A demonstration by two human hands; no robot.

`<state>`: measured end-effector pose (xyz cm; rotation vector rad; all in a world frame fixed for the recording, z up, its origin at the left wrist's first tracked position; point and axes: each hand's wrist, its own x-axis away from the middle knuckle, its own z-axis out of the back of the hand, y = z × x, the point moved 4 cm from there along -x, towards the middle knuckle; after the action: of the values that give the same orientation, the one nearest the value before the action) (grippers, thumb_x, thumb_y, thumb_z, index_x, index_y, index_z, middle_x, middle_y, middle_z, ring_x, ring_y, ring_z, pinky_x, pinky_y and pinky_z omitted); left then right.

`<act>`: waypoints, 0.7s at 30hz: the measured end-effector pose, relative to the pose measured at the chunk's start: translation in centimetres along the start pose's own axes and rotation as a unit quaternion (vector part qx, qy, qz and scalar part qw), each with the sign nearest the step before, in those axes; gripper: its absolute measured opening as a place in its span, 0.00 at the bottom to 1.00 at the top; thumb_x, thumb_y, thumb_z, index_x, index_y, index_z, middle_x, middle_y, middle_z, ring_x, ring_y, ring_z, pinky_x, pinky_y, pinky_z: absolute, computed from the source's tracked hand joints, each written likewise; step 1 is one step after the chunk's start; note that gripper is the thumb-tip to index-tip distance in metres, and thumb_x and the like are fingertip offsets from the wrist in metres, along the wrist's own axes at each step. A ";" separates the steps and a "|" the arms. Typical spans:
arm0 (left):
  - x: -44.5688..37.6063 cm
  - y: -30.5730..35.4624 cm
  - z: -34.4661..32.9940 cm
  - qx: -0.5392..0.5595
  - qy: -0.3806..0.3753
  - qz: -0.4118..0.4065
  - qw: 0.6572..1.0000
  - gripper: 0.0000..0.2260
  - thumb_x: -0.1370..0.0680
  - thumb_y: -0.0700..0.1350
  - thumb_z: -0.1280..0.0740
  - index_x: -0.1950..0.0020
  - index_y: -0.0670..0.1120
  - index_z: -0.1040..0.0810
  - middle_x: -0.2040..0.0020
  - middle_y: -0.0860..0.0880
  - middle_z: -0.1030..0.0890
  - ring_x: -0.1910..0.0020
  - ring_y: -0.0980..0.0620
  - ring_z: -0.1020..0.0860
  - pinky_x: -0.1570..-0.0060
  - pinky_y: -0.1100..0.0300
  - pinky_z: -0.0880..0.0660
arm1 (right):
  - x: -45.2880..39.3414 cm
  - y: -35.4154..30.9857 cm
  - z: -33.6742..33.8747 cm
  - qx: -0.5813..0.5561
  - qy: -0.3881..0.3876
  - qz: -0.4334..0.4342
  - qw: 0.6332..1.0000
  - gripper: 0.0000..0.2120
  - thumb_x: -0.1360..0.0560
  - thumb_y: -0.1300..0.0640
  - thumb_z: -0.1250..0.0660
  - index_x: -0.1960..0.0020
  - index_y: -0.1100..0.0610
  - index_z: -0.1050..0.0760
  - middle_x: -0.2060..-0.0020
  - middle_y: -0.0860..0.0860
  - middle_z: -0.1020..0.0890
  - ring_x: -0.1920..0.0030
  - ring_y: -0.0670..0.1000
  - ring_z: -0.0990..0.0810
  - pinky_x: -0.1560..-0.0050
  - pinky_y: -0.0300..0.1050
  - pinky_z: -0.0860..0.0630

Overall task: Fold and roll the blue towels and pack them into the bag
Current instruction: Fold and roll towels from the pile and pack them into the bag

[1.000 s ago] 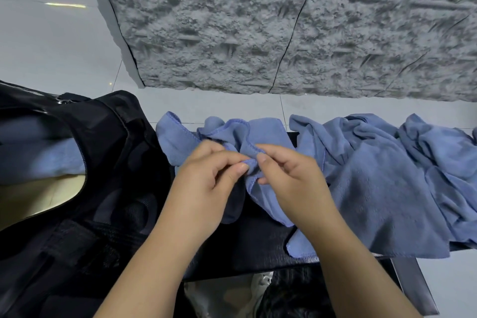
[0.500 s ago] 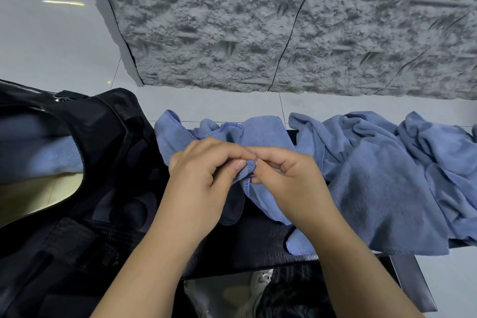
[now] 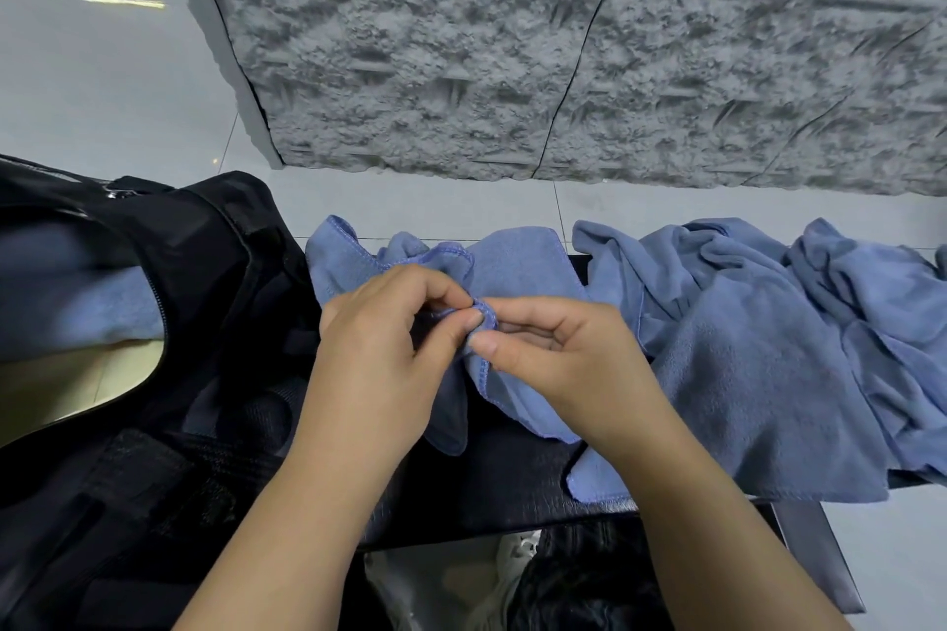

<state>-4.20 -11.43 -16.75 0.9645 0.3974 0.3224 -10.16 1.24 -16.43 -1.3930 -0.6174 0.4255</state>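
The fingers [image 3: 474, 320] of the left hand [image 3: 379, 348] are curled, and the thumb and the forefinger pinch the stitched edge of a blue towel [image 3: 517, 266]. The fingers [image 3: 484, 343] of the right hand [image 3: 569, 354] are curled too, and they pinch the same edge just beside the left ones, so the two hands touch or almost touch at this place. Between them the hem makes a small loop.

This towel lies crumpled on a black surface [image 3: 512, 487]. One part of it hangs down under the hands, another part spreads behind them to the far edge of the surface. At the right of it, touching it, there is a heap of more blue towels [image 3: 768, 348], not folded, which goes to the right border of the view and partly hangs over the near edge of the surface.

At the left stands a black bag [image 3: 194, 374], near the left hand. Its opening is toward the left, and inside it something blue [image 3: 118, 307] is visible, but I cannot tell if it is rolled. Behind all this is a light tiled floor [image 3: 435, 205] and a rough grey wall panel [image 3: 563, 46].
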 end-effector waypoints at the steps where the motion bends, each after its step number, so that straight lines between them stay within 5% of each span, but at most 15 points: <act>1: 0.0 0.0 0.0 0.004 -0.007 0.006 1.000 0.03 0.28 0.48 0.28 0.60 0.54 0.21 0.62 0.59 0.20 0.57 0.60 0.22 0.53 0.61 0.27 | 0.0 0.1 0.0 0.000 0.001 -0.006 1.000 0.12 0.29 0.67 0.30 0.56 0.50 0.18 0.61 0.42 0.15 0.55 0.43 0.16 0.51 0.33 0.22; 5: -0.2 0.2 0.2 0.051 -0.067 0.033 0.996 0.09 0.28 0.41 0.29 0.62 0.56 0.20 0.61 0.60 0.18 0.59 0.60 0.21 0.58 0.72 0.28 | 0.0 0.1 0.3 0.071 0.023 -0.016 0.997 0.12 0.27 0.64 0.31 0.59 0.47 0.19 0.66 0.38 0.17 0.59 0.38 0.18 0.54 0.31 0.22; 9: -0.3 0.1 0.7 0.086 -0.109 0.064 0.988 0.08 0.26 0.40 0.31 0.58 0.54 0.22 0.59 0.57 0.18 0.59 0.63 0.21 0.56 0.74 0.29 | 0.4 -1.1 0.1 0.114 0.023 -0.002 0.993 0.10 0.24 0.62 0.34 0.59 0.49 0.19 0.68 0.45 0.16 0.66 0.43 0.20 0.61 0.36 0.23; 13: 0.6 -0.4 1.7 0.057 -0.137 0.066 0.987 0.07 0.24 0.42 0.33 0.58 0.54 0.24 0.58 0.56 0.19 0.58 0.60 0.21 0.55 0.66 0.26 | 1.1 -2.5 -0.2 0.103 0.024 0.029 0.994 0.12 0.23 0.63 0.37 0.58 0.50 0.21 0.70 0.40 0.20 0.69 0.37 0.24 0.65 0.28 0.31; 21: 3.3 2.3 3.5 -0.085 -0.161 -0.020 0.983 0.04 0.21 0.48 0.39 0.55 0.53 0.26 0.63 0.50 0.22 0.64 0.51 0.27 0.62 0.56 0.30 | 4.2 -4.9 -0.8 0.104 0.066 0.048 0.991 0.11 0.21 0.61 0.40 0.58 0.49 0.27 0.63 0.55 0.19 0.61 0.47 0.24 0.57 0.46 0.27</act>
<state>0.13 -11.30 -13.69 0.8215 0.0913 0.1568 -6.81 2.49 -11.05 -1.2433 -0.3874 0.4577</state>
